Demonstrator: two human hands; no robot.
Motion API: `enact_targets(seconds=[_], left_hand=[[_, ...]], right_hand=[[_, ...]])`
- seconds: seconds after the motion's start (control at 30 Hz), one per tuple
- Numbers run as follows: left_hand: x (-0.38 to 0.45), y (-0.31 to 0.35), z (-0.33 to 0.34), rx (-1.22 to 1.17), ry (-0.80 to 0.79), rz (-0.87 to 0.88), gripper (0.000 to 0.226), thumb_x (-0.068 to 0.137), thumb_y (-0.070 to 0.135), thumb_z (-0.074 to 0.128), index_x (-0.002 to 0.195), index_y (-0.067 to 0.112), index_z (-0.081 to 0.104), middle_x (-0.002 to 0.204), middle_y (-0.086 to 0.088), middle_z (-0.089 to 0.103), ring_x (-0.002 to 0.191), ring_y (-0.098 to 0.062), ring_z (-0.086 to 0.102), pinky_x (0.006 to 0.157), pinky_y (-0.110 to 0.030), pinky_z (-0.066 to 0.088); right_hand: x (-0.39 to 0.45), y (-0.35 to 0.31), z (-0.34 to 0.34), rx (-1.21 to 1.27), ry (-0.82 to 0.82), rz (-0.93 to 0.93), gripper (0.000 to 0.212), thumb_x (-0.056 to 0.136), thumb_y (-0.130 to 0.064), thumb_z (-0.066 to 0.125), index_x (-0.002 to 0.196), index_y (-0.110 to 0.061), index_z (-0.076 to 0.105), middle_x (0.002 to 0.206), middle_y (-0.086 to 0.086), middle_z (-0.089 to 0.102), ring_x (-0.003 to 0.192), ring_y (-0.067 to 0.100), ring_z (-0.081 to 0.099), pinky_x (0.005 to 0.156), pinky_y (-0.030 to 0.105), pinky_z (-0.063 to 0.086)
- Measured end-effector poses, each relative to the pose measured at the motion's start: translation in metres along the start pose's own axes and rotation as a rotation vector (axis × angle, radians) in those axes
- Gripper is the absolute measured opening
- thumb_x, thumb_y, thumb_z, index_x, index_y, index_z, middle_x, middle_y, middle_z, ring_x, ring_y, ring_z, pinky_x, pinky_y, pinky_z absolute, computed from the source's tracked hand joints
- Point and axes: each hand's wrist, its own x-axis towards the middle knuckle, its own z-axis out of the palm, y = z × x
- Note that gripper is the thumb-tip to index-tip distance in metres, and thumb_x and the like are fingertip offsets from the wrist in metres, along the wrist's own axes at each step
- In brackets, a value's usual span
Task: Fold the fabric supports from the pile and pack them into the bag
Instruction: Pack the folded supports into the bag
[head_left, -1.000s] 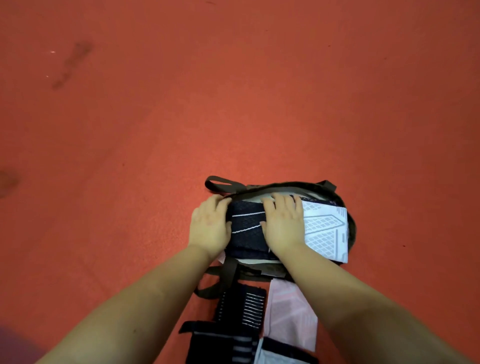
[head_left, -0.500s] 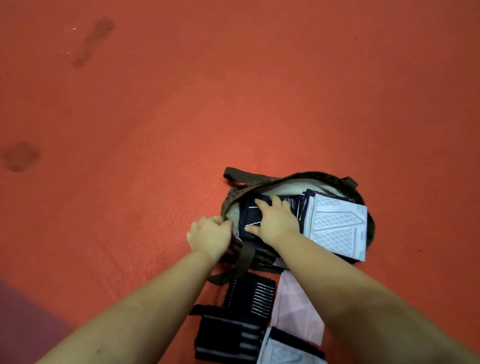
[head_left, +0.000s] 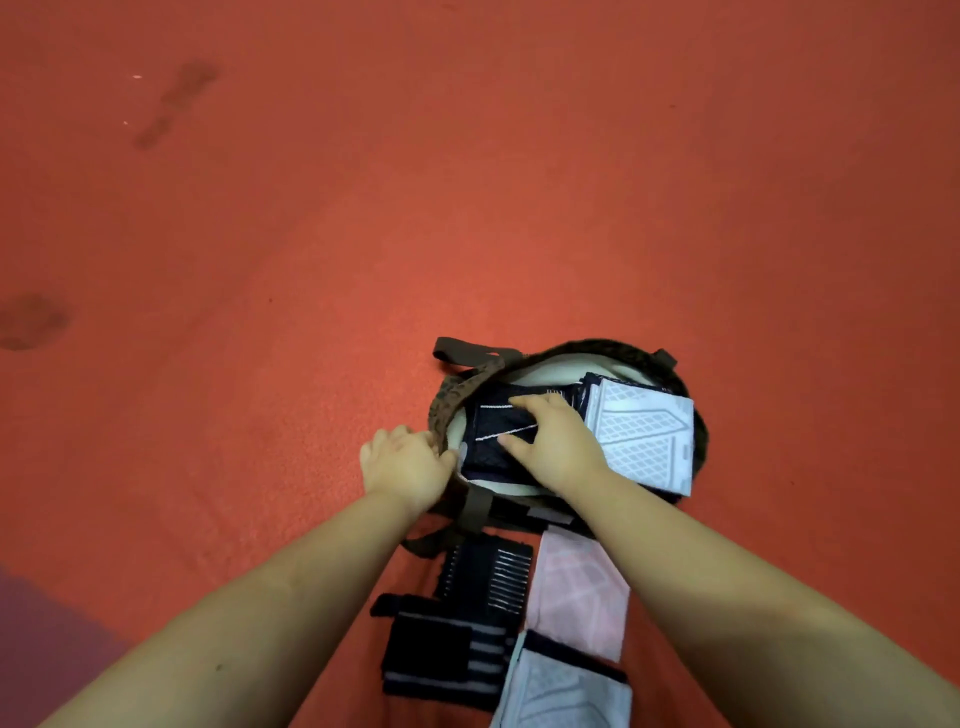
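Note:
A dark olive bag (head_left: 618, 349) lies open on the red floor, its pale lining showing. Inside it sits a folded dark navy support (head_left: 491, 447) with white stitch lines, and beside that a folded white patterned support (head_left: 644, 441). My right hand (head_left: 550, 441) presses flat on the navy support with fingers spread. My left hand (head_left: 408, 462) grips the bag's left rim, pulling it outward. Nearer to me lies the pile: a black ribbed support (head_left: 488, 571), a black strap with grey stripes (head_left: 441, 654), a pink support (head_left: 576, 597) and a white one (head_left: 566, 691).
Red floor (head_left: 467, 182) stretches all around, with dark stains (head_left: 171, 104) at the far left. The bag's strap loop (head_left: 457, 351) sticks out at its upper left. A purple patch (head_left: 47, 639) shows at the lower left corner.
My left hand came off the navy support and took hold of the bag's left rim. My right hand stayed pressing the support down into the bag.

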Motion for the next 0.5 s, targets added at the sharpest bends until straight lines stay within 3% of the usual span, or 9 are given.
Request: enact_targets(seconds=[0.1,0.17,0.23,0.3,0.37,0.43,0.5], left_hand=[[-0.01,-0.006,0.003,0.065,0.031,-0.017,0.042,0.089,0.054,0.048,0.11,0.019,0.061,0.121,-0.008,0.053,0.117,-0.03,0.043,0.098,-0.037,0.03],[-0.022,-0.006,0.003,0.012,0.194,0.02,0.043,0.083,0.049,0.061,0.107,0.013,0.057,0.112,-0.011,0.054,0.108,-0.032,0.047,0.092,-0.04,0.033],[-0.035,-0.003,0.008,-0.001,0.429,0.273,0.036,0.074,0.036,0.073,0.093,0.01,0.057,0.093,-0.012,0.055,0.089,-0.034,0.052,0.079,-0.04,0.036],[-0.055,0.003,0.018,0.008,0.522,0.602,0.026,0.072,0.035,0.068,0.082,0.014,0.056,0.079,-0.005,0.054,0.073,-0.03,0.053,0.067,-0.036,0.034],[-0.077,0.009,0.034,0.025,0.394,0.83,0.024,0.076,0.043,0.052,0.076,0.019,0.057,0.071,0.002,0.055,0.065,-0.024,0.055,0.061,-0.031,0.038],[-0.098,0.014,0.056,0.086,0.214,0.926,0.031,0.078,0.046,0.044,0.075,0.02,0.061,0.071,0.002,0.059,0.066,-0.023,0.059,0.06,-0.032,0.043],[-0.118,0.018,0.075,0.217,-0.009,0.901,0.042,0.084,0.051,0.039,0.097,0.02,0.064,0.095,0.0,0.064,0.09,-0.024,0.059,0.078,-0.033,0.04]], right_hand=[[-0.037,0.007,0.0,0.015,0.088,-0.072,0.04,0.089,-0.03,0.06,0.127,-0.021,0.053,0.127,-0.002,0.05,0.116,0.015,0.049,0.088,0.027,0.04],[-0.064,0.015,0.004,0.029,0.112,-0.082,0.035,0.089,-0.027,0.06,0.123,-0.02,0.056,0.122,-0.003,0.053,0.113,0.014,0.05,0.086,0.026,0.04],[-0.09,0.029,0.013,0.041,0.102,-0.053,0.032,0.089,-0.027,0.06,0.121,-0.019,0.057,0.119,-0.003,0.054,0.112,0.015,0.051,0.085,0.027,0.04],[-0.114,0.048,0.026,0.038,0.06,0.011,0.034,0.089,-0.028,0.06,0.122,-0.021,0.056,0.122,-0.003,0.053,0.111,0.015,0.053,0.086,0.026,0.04],[-0.137,0.068,0.039,0.026,-0.003,0.096,0.038,0.089,-0.03,0.06,0.126,-0.023,0.053,0.129,-0.003,0.051,0.111,0.016,0.054,0.087,0.027,0.042],[-0.158,0.085,0.052,0.006,-0.058,0.158,0.041,0.09,-0.032,0.059,0.129,-0.023,0.049,0.133,-0.002,0.048,0.114,0.016,0.053,0.088,0.028,0.044],[-0.176,0.098,0.062,-0.029,-0.104,0.193,0.044,0.09,-0.034,0.058,0.131,-0.022,0.047,0.133,-0.001,0.047,0.117,0.017,0.051,0.09,0.029,0.043]])
